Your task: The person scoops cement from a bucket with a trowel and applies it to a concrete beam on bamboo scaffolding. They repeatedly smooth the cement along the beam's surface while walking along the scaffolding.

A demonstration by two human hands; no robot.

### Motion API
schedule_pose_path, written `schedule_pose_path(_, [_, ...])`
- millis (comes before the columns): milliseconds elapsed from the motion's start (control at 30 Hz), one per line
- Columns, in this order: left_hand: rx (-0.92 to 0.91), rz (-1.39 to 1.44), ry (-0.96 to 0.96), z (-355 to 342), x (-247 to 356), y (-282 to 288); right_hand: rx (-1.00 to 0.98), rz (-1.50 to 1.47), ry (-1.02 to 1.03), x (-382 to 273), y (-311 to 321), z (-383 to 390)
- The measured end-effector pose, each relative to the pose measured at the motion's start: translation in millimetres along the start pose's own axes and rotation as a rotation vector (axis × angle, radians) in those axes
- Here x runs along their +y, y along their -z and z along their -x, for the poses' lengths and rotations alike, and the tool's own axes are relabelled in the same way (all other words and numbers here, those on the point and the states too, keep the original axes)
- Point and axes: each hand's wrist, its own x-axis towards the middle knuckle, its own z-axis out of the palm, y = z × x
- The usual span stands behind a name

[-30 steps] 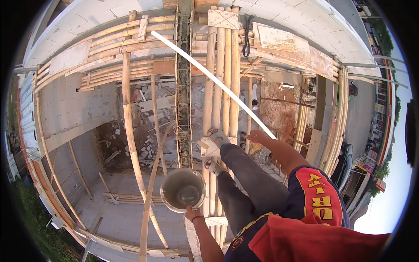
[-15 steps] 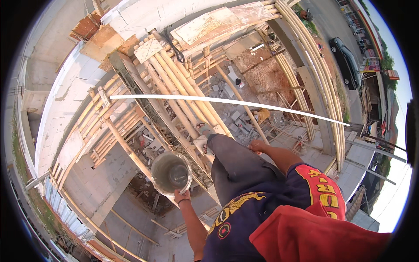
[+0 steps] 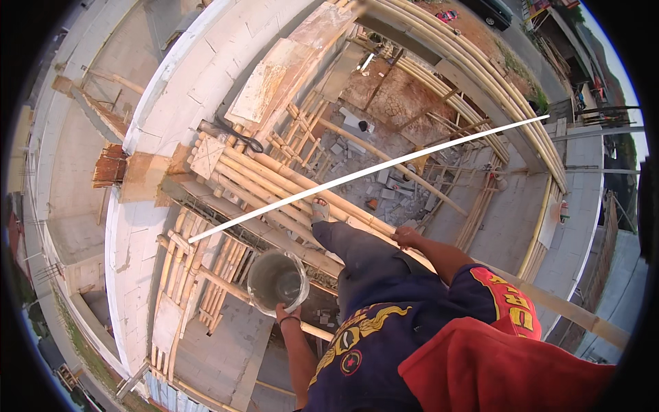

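Note:
A grey, cement-smeared bucket [image 3: 277, 280] hangs out in front of me on the left, its open mouth facing up and its inside looking empty. My left hand [image 3: 287, 313] is closed on its near rim. Beside my thigh, over the bamboo, my right hand [image 3: 406, 237] is held with its fingers curled and nothing visible in them. One sandalled foot [image 3: 320, 209] rests on a row of bamboo poles [image 3: 274, 180], next to a concrete-filled formwork channel [image 3: 233, 218].
A pale block wall [image 3: 199, 62] curves along the left and far side. Stained boards [image 3: 274, 79] lie on the scaffold. Below, past the poles, the ground holds broken blocks [image 3: 391, 192] and red soil. A long white strip [image 3: 371, 172] crosses the view.
My view has turned and shifted, and the leading foot stands farther along beside the poles. The bucket stays in my left hand; my right hand remains near my thigh.

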Motion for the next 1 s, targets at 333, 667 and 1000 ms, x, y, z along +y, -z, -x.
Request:
schedule_pose_path(333, [-0.280,-0.042,-0.060,67,114,-148,0.146,-0.170,0.401,-232,60,-26])
schedule_pose_path(667, [-0.428,-0.278,-0.227,186,127,-326,-0.080,-0.828,0.255,-359,97,44])
schedule_pose_path(1000, [-0.529,-0.576,-0.208,218,84,-411,0.485,-0.695,0.331,-375,146,112])
